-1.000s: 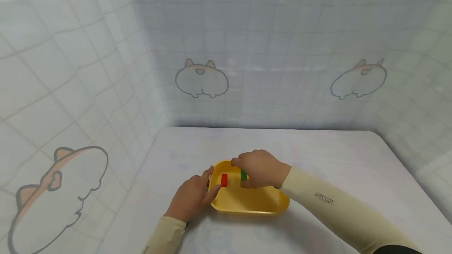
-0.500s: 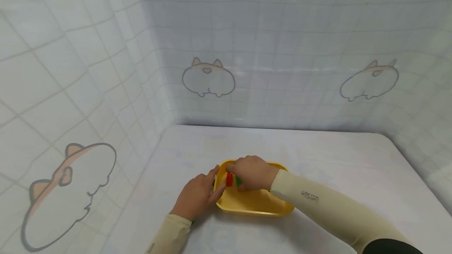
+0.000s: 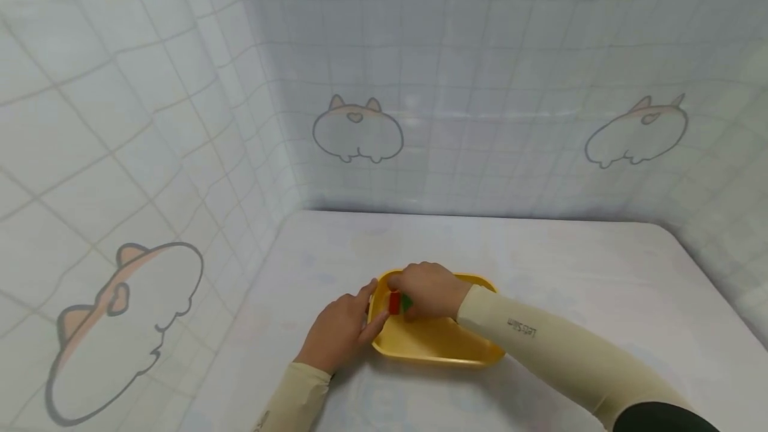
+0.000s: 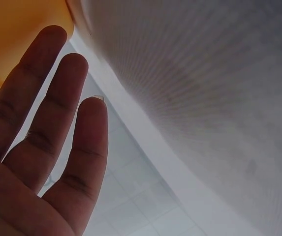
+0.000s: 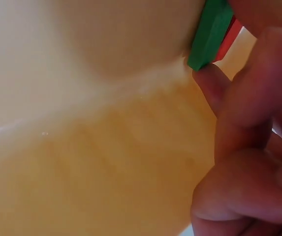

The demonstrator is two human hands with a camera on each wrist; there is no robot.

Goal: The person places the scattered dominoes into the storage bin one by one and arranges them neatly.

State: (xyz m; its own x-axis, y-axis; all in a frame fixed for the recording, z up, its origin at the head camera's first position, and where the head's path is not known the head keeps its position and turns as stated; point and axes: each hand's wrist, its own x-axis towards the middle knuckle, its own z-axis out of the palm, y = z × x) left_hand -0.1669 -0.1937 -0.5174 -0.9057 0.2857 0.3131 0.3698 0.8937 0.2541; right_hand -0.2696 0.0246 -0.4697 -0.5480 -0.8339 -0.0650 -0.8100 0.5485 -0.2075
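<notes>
A shallow yellow tray (image 3: 438, 352) lies on the white table, with a red block (image 3: 394, 303) standing near its left end. Reaching in from the right, my right hand (image 3: 432, 291) pinches a green block (image 5: 210, 37) between its fingertips. The green block is right beside the red one, which shows partly behind it in the right wrist view. My left hand (image 3: 339, 329) rests at the tray's left rim, thumb over the edge and inside. In the left wrist view its fingers (image 4: 89, 128) are nearly straight and spread, close to the tray's outer wall.
The white table (image 3: 576, 272) stretches behind and to both sides of the tray. White sheets with a grid and cartoon animal prints (image 3: 358, 132) rise at the back, left and right.
My right hand has moved left inside the tray, bringing the green block up beside the red block. The left hand keeps its place at the rim. The head view has shifted slightly.
</notes>
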